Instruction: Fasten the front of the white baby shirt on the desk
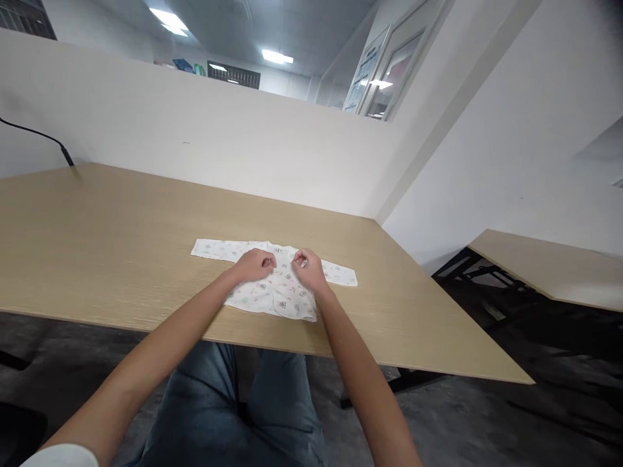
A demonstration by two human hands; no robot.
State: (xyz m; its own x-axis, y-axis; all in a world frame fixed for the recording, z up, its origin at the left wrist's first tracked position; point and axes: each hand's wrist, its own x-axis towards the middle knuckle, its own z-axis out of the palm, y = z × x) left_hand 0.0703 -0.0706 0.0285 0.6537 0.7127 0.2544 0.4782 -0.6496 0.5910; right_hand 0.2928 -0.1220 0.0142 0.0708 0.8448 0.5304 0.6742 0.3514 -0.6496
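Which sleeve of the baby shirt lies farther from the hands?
The left sleeve of the baby shirt: it stretches well clear of the left hand, while the right sleeve starts beside the right hand.

No text, label, brand or number can be read anywhere in the view. The notice board (361, 78) on the far wall carries print that is too small and blurred to make out. The small garment (272, 280) on the near table (121, 240) bears only tiny printed motifs, no legible lettering.
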